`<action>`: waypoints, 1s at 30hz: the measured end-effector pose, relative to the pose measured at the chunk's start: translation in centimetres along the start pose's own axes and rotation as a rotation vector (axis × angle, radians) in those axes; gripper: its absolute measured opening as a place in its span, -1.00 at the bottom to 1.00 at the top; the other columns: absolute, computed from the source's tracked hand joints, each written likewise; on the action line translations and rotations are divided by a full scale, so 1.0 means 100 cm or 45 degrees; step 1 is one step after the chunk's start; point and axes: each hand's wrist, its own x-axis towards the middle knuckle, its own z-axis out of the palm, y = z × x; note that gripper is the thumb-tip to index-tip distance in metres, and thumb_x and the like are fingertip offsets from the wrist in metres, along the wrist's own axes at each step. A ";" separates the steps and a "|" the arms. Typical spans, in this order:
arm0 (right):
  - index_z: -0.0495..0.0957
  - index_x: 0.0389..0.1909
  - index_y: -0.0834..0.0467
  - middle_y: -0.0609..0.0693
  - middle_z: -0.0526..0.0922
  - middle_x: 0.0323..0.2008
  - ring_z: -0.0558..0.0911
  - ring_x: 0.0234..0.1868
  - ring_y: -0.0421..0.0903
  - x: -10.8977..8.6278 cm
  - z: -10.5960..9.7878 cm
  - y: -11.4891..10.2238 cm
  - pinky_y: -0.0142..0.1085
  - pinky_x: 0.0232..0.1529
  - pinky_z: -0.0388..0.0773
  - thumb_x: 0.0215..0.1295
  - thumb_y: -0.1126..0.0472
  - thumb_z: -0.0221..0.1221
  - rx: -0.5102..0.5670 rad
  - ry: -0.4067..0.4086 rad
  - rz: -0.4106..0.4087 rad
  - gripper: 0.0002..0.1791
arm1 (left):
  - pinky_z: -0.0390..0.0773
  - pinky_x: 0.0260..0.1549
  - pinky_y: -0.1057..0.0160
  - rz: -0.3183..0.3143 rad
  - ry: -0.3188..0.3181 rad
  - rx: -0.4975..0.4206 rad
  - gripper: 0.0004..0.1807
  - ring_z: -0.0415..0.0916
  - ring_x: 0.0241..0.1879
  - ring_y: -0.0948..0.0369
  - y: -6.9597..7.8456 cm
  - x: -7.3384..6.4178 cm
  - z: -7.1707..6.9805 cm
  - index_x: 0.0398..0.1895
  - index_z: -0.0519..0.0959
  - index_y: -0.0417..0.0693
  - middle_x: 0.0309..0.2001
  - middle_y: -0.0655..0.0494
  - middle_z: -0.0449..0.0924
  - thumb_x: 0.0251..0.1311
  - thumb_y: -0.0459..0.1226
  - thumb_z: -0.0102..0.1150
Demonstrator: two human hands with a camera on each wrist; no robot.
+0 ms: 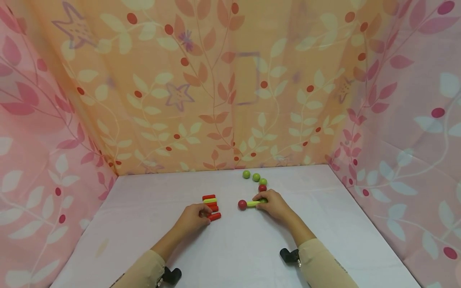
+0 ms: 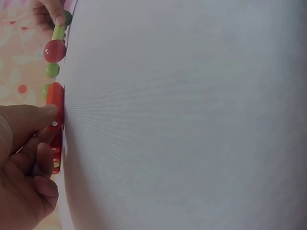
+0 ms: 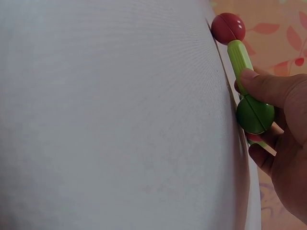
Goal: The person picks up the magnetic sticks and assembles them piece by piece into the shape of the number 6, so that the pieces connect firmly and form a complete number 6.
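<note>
In the head view, my left hand [image 1: 192,219] pinches a red rod [image 1: 215,217] between thumb and fingers; the left wrist view shows the thumb on this rod [image 2: 57,103]. Just beyond it lie several more rods, including a yellow-green rod [image 1: 210,201] and another red rod [image 1: 209,197]. My right hand [image 1: 277,206] pinches a yellow-green rod [image 1: 253,204] with a ball at each end. Its left end has a dark red ball [image 1: 242,205]. At the other end, a dark green ball [image 3: 255,115] shows plainly in the right wrist view.
Behind the right hand, a red ball [image 1: 262,187] and three light green balls [image 1: 256,177] form a slanting row on the white table [image 1: 230,252]. Patterned curtains [image 1: 216,100] enclose the table at the back and both sides.
</note>
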 end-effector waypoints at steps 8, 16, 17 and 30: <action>0.59 -0.34 -0.30 -0.22 0.48 -0.29 0.41 -0.19 -0.19 0.001 0.001 0.001 -0.23 -0.10 0.35 0.00 0.10 0.34 -0.002 0.006 -0.016 -0.77 | 0.45 -0.40 0.30 -0.044 -0.022 0.013 -0.77 0.38 -0.31 0.18 0.001 0.001 0.002 -0.26 0.63 0.16 -0.30 0.24 0.54 -0.06 -0.22 0.36; 0.60 -0.34 -0.29 -0.22 0.49 -0.28 0.42 -0.19 -0.19 0.001 0.000 0.002 -0.22 -0.08 0.35 0.00 0.10 0.34 0.003 0.005 -0.034 -0.78 | 0.45 -0.41 0.29 -0.047 -0.019 0.037 -0.78 0.39 -0.32 0.20 0.000 0.001 0.003 -0.27 0.67 0.21 -0.36 0.31 0.54 -0.07 -0.18 0.37; 0.60 -0.34 -0.29 -0.22 0.49 -0.28 0.42 -0.19 -0.19 0.001 0.000 0.001 -0.21 -0.08 0.35 0.00 0.10 0.34 0.006 0.005 -0.033 -0.78 | 0.45 -0.41 0.29 -0.048 -0.021 0.040 -0.78 0.39 -0.32 0.20 0.000 0.000 0.003 -0.28 0.68 0.22 -0.37 0.32 0.54 -0.07 -0.17 0.37; 0.59 -0.35 -0.31 -0.22 0.50 -0.27 0.42 -0.19 -0.18 0.004 0.004 0.001 -0.23 -0.09 0.37 0.00 0.09 0.34 0.021 0.000 -0.017 -0.78 | 0.50 -0.34 0.27 -0.069 -0.003 0.038 -0.78 0.42 -0.23 0.21 0.003 0.002 0.005 -0.29 0.70 0.23 -0.32 0.33 0.58 -0.09 -0.14 0.38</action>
